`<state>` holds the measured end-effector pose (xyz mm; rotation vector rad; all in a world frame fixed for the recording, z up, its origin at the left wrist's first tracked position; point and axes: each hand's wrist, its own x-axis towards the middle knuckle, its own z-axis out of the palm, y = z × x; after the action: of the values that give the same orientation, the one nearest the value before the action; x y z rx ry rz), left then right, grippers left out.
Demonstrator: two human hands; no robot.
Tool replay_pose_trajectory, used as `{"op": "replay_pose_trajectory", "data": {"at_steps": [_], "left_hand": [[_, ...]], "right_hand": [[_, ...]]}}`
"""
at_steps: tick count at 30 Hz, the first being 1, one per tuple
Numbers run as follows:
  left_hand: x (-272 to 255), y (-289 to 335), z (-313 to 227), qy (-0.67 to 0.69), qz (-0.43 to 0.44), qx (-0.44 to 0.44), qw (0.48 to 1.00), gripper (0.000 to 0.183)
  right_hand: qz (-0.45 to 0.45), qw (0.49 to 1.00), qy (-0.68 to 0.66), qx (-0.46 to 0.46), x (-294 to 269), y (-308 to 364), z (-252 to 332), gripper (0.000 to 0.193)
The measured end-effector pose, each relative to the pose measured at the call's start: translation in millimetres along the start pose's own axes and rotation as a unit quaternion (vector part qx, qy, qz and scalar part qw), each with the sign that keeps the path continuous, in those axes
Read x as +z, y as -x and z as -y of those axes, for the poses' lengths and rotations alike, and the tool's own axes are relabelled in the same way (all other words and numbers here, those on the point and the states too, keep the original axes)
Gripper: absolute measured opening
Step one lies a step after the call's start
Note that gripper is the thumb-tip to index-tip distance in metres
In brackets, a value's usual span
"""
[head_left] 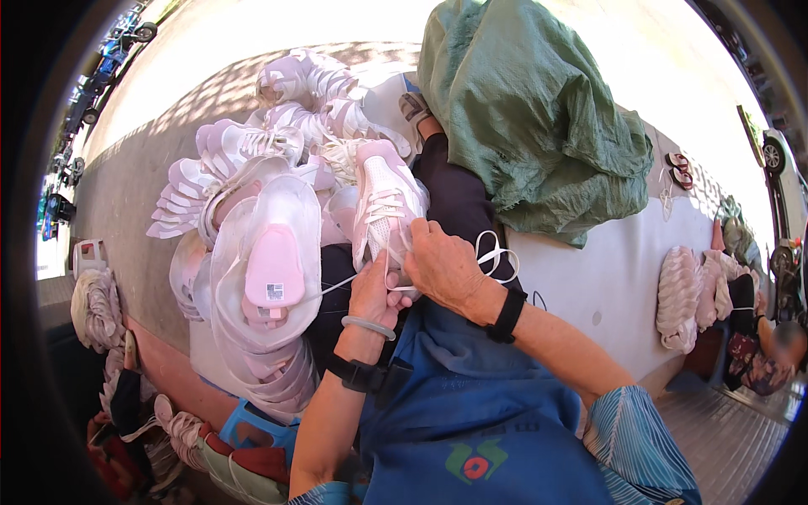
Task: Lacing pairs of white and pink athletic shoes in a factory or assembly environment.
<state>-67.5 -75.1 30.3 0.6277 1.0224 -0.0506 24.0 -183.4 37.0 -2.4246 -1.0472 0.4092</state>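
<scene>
In front of me a white and pale pink shoe upper [391,185] lies with its toe pointing away, laced through its upper part. My left hand [374,295] is closed at its near end, with a white shoelace [402,289] between the fingers. My right hand [446,265] pinches at the right edge of the upper, its fingertips partly hidden. A loose loop of lace [497,255] hangs out beyond the right hand. Another strand runs left from my left hand across a stack of translucent pink shoe parts [290,185].
Beyond lies a heap of similar uppers [286,135]. A green woven sack [522,118] stands ahead to the right. A blue stool [252,425] is at lower left. Other people sit with stacked uppers on both sides, one bundle [680,295] at right. Sandals [680,171] lie farther off.
</scene>
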Motion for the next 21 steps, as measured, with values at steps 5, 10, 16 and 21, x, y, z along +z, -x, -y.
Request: {"op": "replay_pose_trajectory", "data": {"at_steps": [5,10,16,21], "left_hand": [[-17.0,3.5,-1.8,0.043,0.008,0.012,0.999,0.018],[-11.7,2.4,-15.9,0.109,0.014,-0.027,0.994,0.016],[-22.3,-4.1,-8.4,0.131,0.058,-0.005,0.99,0.019],[-27.1,12.1,-8.7,0.049,0.126,0.016,0.991,0.024]], "right_hand": [[0.026,0.998,-0.041,-0.029,-10.4,11.9,-7.4,0.02],[0.046,0.999,-0.013,-0.011,4.3,9.0,-7.9,0.019],[0.035,0.999,-0.013,-0.035,-1.5,1.7,-8.6,0.017],[0.038,0.997,-0.058,-0.02,-7.0,2.0,-3.9,0.019]]}}
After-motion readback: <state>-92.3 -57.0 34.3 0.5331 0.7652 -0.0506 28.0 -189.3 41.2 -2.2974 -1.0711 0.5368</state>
